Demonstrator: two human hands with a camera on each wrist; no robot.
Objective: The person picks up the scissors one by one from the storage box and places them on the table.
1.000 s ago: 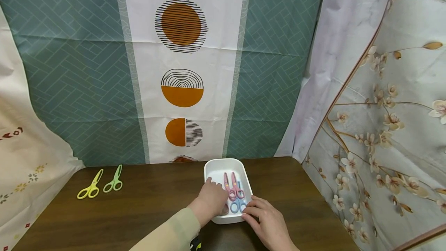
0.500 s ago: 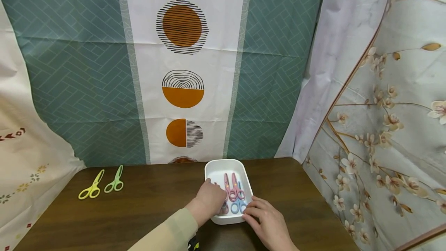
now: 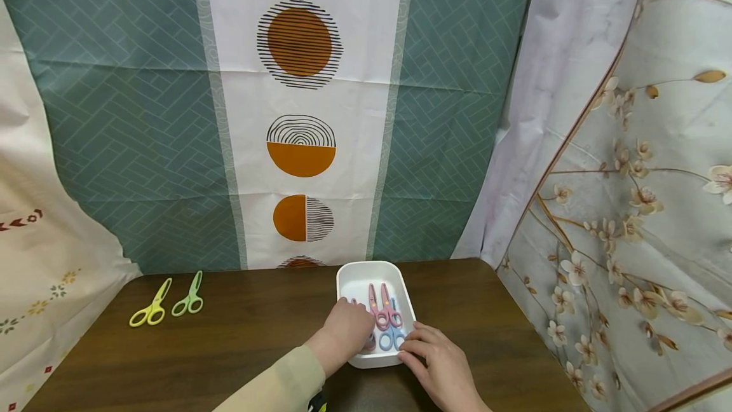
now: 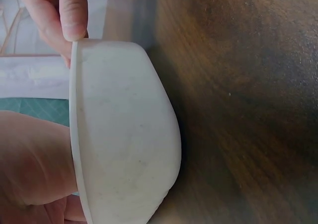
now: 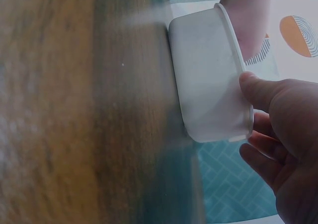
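Observation:
A white plastic tray [image 3: 368,265] holds several pairs of small scissors. Two pink scissors [image 3: 391,305] lie side by side with the handles of blue scissors [image 3: 386,339] below them. My left hand [image 3: 346,328] reaches over the tray's left side, fingers down inside it. Dull pink scissors [image 3: 370,343] show partly from under that hand; its fingertips are hidden, so I cannot tell whether they grip them. My right hand [image 3: 439,361] pinches the tray's near right corner, thumb [image 5: 256,87] outside the wall [image 5: 211,80] at the rim.
Yellow scissors [image 3: 151,308] and light green scissors [image 3: 189,297] lie apart on the far left of the dark wooden table [image 3: 251,323]. A patterned curtain [image 3: 297,208] hangs behind the table's back edge, and a floral cloth [image 3: 617,259] hangs to the right.
My left hand has drawn slightly nearer inside the tray, and the tip of the dull pink scissors now shows beyond it. The right hand stays at the corner.

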